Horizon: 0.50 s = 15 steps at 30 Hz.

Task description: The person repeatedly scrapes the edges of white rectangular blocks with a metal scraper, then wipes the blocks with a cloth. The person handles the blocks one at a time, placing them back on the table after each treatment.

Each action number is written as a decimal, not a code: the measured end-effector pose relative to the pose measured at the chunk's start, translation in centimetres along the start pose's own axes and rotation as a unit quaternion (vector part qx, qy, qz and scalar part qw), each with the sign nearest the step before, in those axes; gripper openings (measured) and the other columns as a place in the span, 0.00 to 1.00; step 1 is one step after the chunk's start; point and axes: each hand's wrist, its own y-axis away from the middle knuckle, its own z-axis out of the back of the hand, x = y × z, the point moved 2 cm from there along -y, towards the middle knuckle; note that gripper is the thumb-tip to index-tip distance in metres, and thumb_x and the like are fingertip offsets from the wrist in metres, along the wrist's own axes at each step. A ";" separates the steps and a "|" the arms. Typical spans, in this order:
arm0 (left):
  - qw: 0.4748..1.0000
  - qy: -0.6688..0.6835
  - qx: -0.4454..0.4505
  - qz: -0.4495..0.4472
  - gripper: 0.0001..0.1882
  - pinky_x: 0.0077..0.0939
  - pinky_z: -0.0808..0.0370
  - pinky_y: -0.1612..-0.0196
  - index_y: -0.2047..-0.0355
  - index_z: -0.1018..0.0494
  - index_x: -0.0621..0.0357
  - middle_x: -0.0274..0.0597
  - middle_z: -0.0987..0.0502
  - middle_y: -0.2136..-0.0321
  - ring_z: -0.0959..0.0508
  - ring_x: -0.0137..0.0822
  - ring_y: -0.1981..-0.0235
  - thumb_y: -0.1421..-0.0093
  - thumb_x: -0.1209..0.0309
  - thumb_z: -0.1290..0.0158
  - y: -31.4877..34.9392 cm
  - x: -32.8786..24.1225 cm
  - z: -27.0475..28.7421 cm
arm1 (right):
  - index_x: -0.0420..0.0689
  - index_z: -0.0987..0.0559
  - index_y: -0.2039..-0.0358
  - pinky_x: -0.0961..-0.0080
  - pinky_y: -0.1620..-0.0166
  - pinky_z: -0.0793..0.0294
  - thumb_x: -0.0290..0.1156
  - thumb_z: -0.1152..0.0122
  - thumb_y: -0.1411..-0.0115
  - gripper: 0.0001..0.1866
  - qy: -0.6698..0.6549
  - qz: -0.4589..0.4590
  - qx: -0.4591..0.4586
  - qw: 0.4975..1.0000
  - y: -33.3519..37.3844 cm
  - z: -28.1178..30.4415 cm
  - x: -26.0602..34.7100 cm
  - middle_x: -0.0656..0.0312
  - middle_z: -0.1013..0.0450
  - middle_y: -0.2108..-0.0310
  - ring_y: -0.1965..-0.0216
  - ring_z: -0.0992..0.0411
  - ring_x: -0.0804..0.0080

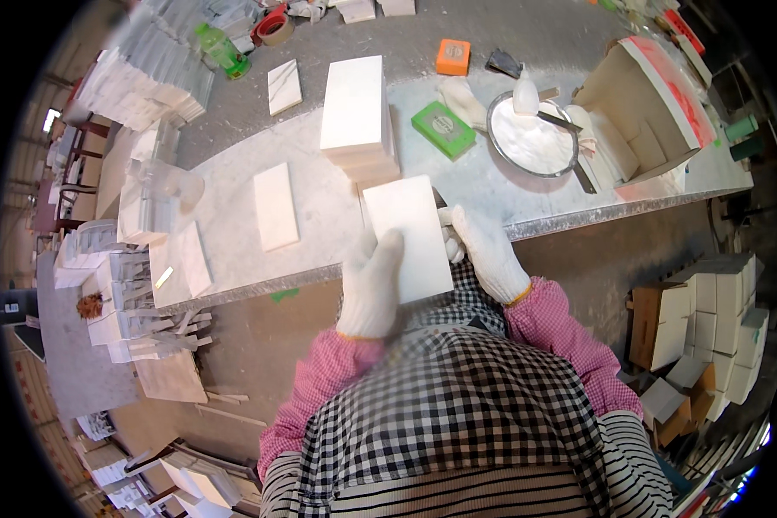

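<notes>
One white tile [406,237] gripped by left hand [369,285] and right hand [489,252], two tiles [275,205] flat on table [483,186]

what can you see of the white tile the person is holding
The white tile is a flat, plain rectangle with a smooth, pale face and straight edges, looking like stone or ceramic. It is held over the near edge of the grey workbench, its long side running away from the person. The gloved left hand grips its lower left edge, thumb on the face; the gloved right hand steadies its right edge. It looks whole, unchipped.
</notes>
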 end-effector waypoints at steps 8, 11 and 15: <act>0.997 -0.017 0.003 -0.070 0.23 0.33 0.25 0.39 0.36 0.35 0.71 0.49 0.25 0.43 0.23 0.38 0.44 0.27 0.72 0.52 -0.7 -1.4 1.0 | 0.39 0.18 0.52 0.84 0.66 0.34 0.43 0.49 0.25 0.20 0.022 0.022 0.010 0.999 -0.8 -1.5 3.6 0.71 0.27 0.69 0.70 0.35 0.86; 0.995 0.013 0.015 -0.093 0.23 0.33 0.26 0.39 0.35 0.36 0.70 0.48 0.25 0.43 0.23 0.37 0.43 0.27 0.71 0.52 -1.0 -2.0 0.8 | 0.39 0.19 0.52 0.84 0.64 0.32 0.40 0.45 0.27 0.17 0.068 0.053 0.004 0.996 -1.5 -2.1 4.4 0.70 0.27 0.68 0.68 0.33 0.86; 0.993 0.032 0.037 -0.112 0.23 0.34 0.26 0.38 0.35 0.35 0.69 0.48 0.25 0.42 0.24 0.37 0.42 0.27 0.71 0.52 -1.8 -2.9 0.9 | 0.37 0.20 0.51 0.82 0.59 0.28 0.35 0.42 0.30 0.15 0.127 -0.024 0.039 0.991 -0.8 -2.1 6.9 0.67 0.24 0.65 0.64 0.29 0.84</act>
